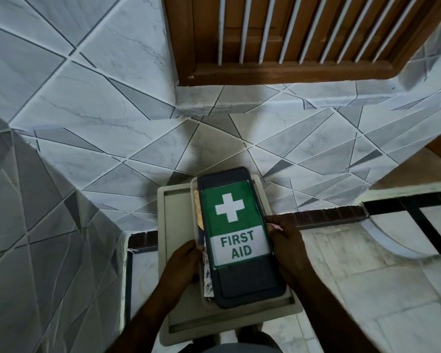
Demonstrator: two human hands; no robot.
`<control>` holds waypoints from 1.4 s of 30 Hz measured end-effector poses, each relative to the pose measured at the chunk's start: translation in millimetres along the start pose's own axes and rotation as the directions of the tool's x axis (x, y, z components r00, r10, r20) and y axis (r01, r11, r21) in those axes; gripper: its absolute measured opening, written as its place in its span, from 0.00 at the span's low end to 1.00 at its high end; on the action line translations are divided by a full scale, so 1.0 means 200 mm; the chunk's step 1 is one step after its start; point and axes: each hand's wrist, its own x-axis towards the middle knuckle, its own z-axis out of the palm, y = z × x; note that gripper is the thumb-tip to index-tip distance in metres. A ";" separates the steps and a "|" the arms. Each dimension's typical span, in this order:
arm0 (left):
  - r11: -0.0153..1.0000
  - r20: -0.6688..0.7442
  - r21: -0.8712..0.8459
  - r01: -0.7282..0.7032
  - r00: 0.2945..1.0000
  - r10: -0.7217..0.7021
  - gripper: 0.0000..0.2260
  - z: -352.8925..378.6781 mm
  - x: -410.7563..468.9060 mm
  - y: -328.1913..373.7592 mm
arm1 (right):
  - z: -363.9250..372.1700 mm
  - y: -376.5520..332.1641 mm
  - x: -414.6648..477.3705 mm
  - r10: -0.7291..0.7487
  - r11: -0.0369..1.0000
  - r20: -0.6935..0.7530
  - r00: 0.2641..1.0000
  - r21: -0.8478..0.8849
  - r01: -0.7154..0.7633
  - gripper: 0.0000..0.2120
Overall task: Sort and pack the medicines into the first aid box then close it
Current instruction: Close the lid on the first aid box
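Observation:
The first aid box (250, 281) stands on a beige stool top (176, 220). Its dark lid carries a green label with a white cross and the words FIRST AID. The lid sits slightly askew, so a strip of the clear box and some medicine packets (206, 271) show along its left side. My left hand (182, 263) holds the box's left edge, fingers curled against it. Along the right edge my right hand (285, 243) grips the lid, with its thumb on top.
The stool stands close to a grey and white tiled wall corner (112, 149). A brown wooden window frame with white bars (303, 39) is above. Pale floor tiles with dark lines (379, 263) lie to the right.

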 end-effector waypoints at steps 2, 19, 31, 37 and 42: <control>0.999 -0.071 -0.021 -0.043 0.997 0.041 0.11 0.01 -0.01 -0.01 | 0.03 0.01 -0.01 -0.013 0.999 -0.008 1.000 -0.052 0.012 0.09; 0.995 -0.056 0.007 -0.103 0.993 0.103 0.08 -0.02 0.00 -0.01 | 0.15 0.06 0.01 -0.030 0.985 -0.080 0.996 -0.174 0.016 0.08; 0.999 -0.172 0.032 -0.025 0.985 0.030 0.08 -0.02 0.07 0.01 | 0.18 0.03 0.06 0.035 0.993 -0.088 0.995 -0.110 -0.045 0.06; 0.999 -0.156 -0.048 0.010 0.988 -0.018 0.10 -0.02 0.05 0.00 | 0.12 -0.01 0.07 0.135 0.991 0.009 0.991 0.021 -0.135 0.06; 0.981 0.021 -0.074 0.182 0.983 -0.181 0.14 -0.09 -0.06 -0.04 | -0.03 0.03 -0.07 0.239 0.971 0.201 0.950 -0.035 -0.236 0.07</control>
